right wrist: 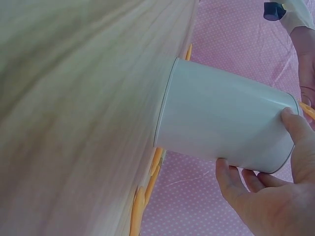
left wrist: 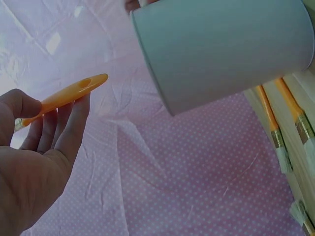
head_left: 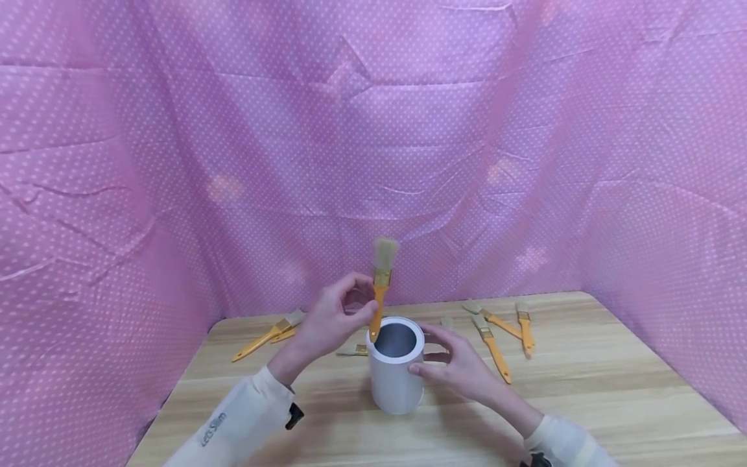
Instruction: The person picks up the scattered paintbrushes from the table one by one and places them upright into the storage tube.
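In the head view, my left hand (head_left: 327, 321) pinches a paintbrush (head_left: 382, 279) by its orange handle, pale bristles pointing up. The handle's lower end is by the left rim of a white can (head_left: 397, 386), which stands upright with its mouth open upward. A gap shows between the brush handle (left wrist: 69, 96) and the can (left wrist: 221, 54) in the left wrist view. My right hand (head_left: 461, 366) grips the can from the right near its top. In the right wrist view, thumb and fingers of this hand (right wrist: 275, 201) lie on opposite sides of the can wall.
Several paintbrushes lie on the wooden table (head_left: 613, 383): one brush (head_left: 259, 342) among those at left, a brush (head_left: 493, 350) and another brush (head_left: 524, 327) at right. A brush (head_left: 356, 351) lies partly behind the can. Pink dotted cloth (head_left: 408, 162) hangs around the table.
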Demonstrator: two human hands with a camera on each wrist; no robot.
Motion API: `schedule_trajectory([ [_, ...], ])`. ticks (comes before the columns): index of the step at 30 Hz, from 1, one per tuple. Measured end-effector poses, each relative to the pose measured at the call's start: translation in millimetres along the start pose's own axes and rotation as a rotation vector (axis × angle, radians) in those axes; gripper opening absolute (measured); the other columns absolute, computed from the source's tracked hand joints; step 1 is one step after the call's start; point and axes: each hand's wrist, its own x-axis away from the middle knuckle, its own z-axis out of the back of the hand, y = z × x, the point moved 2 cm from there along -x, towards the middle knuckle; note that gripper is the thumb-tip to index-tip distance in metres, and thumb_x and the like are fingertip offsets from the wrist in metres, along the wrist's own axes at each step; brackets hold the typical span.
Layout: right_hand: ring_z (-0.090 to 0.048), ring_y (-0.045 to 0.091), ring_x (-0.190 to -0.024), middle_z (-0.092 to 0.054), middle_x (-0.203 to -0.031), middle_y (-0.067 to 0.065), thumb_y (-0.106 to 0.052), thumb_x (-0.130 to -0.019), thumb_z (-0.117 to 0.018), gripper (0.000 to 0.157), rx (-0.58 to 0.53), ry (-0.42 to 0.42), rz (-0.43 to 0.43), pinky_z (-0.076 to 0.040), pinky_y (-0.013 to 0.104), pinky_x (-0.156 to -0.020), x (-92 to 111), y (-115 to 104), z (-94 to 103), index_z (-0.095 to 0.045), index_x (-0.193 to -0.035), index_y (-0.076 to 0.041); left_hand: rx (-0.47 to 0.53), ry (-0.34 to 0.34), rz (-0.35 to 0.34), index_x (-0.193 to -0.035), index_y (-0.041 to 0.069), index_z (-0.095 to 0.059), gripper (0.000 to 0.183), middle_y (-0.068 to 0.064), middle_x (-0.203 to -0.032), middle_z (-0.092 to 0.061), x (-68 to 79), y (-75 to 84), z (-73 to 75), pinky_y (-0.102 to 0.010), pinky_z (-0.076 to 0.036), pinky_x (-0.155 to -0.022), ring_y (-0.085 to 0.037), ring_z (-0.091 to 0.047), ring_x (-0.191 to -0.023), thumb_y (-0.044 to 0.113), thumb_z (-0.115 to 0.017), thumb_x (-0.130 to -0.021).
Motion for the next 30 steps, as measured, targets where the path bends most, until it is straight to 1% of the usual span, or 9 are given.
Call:
schedule_trajectory([
  [5, -0.057, 0.032, -0.123, -0.059, -0.136, 0.008, -0.016, -0.082, -0.088, 0.071, 0.006, 0.000, -0.009, -0.055, 0.046, -0.095, 0.7, 0.8, 0.2, -0.055, -0.144, -0.010, 0.004, -0.012, 0.008, -0.117, 0.010, -0.063, 0.024, -0.003, -0.108, -0.067, 2.5, -6.3, -7.8, -0.037, -0.059, -0.085, -0.019, -0.067, -0.100, 0.006, -0.070, -0.095],
  [10, -0.057, 0.028, -0.123, -0.059, -0.137, 0.004, -0.020, -0.082, -0.089, 0.072, 0.013, 0.005, -0.032, -0.055, 0.043, -0.095, 1.0, 0.3, -0.3, -0.055, -0.145, -0.012, 0.033, -0.042, 0.044, -0.118, 0.012, -0.063, 0.024, -0.004, -0.109, -0.066, 5.5, -15.1, -16.4, -0.035, -0.059, -0.085, -0.019, -0.067, -0.101, 0.008, -0.070, -0.095],
  [14, -0.056, 0.028, -0.124, -0.059, -0.137, 0.004, -0.020, -0.082, -0.089, 0.073, 0.011, 0.003, -0.029, -0.055, 0.042, -0.095, 1.0, -0.6, -0.4, -0.054, -0.145, -0.012, 0.044, -0.054, 0.065, -0.117, 0.012, -0.064, 0.024, -0.004, -0.108, -0.067, 7.4, -18.6, -22.4, -0.035, -0.059, -0.085, -0.019, -0.068, -0.102, 0.008, -0.071, -0.095],
  [19, -0.056, 0.026, -0.124, -0.059, -0.137, 0.002, -0.021, -0.082, -0.088, 0.072, 0.008, 0.004, -0.037, -0.055, 0.042, -0.095, 0.7, -1.5, 0.3, -0.054, -0.145, -0.015, 0.066, -0.068, 0.093, -0.117, 0.013, -0.064, 0.023, -0.004, -0.110, -0.066, 10.0, -22.7, -27.7, -0.039, -0.059, -0.086, -0.021, -0.067, -0.105, 0.009, -0.072, -0.095],
  [24, -0.056, 0.026, -0.125, -0.058, -0.138, 0.001, -0.020, -0.082, -0.088, 0.072, 0.001, -0.001, -0.034, -0.055, 0.042, -0.095, -0.1, -2.1, 0.1, -0.054, -0.146, -0.016, 0.073, -0.072, 0.110, -0.119, 0.013, -0.063, 0.025, -0.005, -0.111, -0.065, 14.0, -25.1, -31.9, -0.042, -0.058, -0.088, -0.021, -0.067, -0.105, 0.010, -0.072, -0.096],
  [28, -0.056, 0.025, -0.124, -0.059, -0.137, 0.001, -0.020, -0.083, -0.088, 0.072, 0.002, 0.000, -0.032, -0.055, 0.041, -0.095, 0.0, -1.2, -0.2, -0.054, -0.146, -0.015, 0.069, -0.073, 0.123, -0.122, 0.014, -0.062, 0.028, -0.005, -0.111, -0.064, 16.3, -26.1, -34.5, -0.039, -0.058, -0.086, -0.020, -0.067, -0.104, 0.011, -0.072, -0.096],
  [30, -0.056, 0.026, -0.124, -0.059, -0.137, 0.002, -0.020, -0.083, -0.088, 0.072, 0.006, 0.000, -0.032, -0.055, 0.040, -0.094, 0.2, -0.6, -0.1, -0.054, -0.146, -0.015, 0.070, -0.078, 0.116, -0.123, 0.014, -0.062, 0.029, -0.004, -0.110, -0.064, 16.7, -26.6, -35.7, -0.038, -0.059, -0.085, -0.020, -0.068, -0.103, 0.009, -0.071, -0.096],
])
